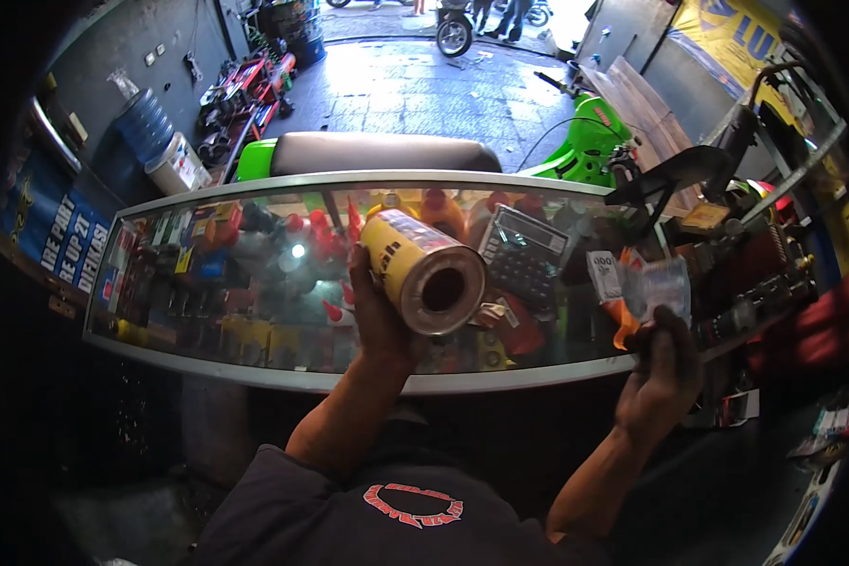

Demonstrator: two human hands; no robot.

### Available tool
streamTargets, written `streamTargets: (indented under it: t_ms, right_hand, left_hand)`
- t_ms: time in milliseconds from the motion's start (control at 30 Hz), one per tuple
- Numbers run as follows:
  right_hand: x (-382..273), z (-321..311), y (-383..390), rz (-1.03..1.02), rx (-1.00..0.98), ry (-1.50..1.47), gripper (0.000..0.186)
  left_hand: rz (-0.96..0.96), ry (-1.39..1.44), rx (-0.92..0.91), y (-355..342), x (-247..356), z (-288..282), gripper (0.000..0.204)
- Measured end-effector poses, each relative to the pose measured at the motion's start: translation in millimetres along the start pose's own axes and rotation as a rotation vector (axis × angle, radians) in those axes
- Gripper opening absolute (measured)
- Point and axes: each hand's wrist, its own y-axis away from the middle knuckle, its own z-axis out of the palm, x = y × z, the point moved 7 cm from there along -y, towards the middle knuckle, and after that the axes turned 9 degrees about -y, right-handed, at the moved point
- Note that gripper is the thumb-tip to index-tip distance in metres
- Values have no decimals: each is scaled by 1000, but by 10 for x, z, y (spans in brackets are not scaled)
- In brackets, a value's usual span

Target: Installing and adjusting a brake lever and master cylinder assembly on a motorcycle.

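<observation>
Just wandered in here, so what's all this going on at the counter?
A person stands at a glass-topped counter with both hands busy. The left hand holds a yellow can tilted, its round, dark opening turned toward the wearer. The right hand pinches a clear plastic item off to the right. A dark calculator lies between them, and a green motorbike stands beyond the counter.

The left hand (377, 321) grips a yellow cylindrical can (393, 257), tilted so that the round opening in its end faces the camera. The right hand (665, 373) holds a clear plastic item (668, 281) at its lower edge. Both are positioned over a glass-topped display counter (255, 371). A dark calculator (526, 250) lies between them. A green motorcycle (590, 132) stands beyond the counter.
</observation>
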Motion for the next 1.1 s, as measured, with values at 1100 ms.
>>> streamTargets:
  t_ms: [1100]
  right_hand:
    - [413,2125,591,-575,-1107,863,31]
  left_hand:
    - [-81,85,21,-25,83,-325,79]
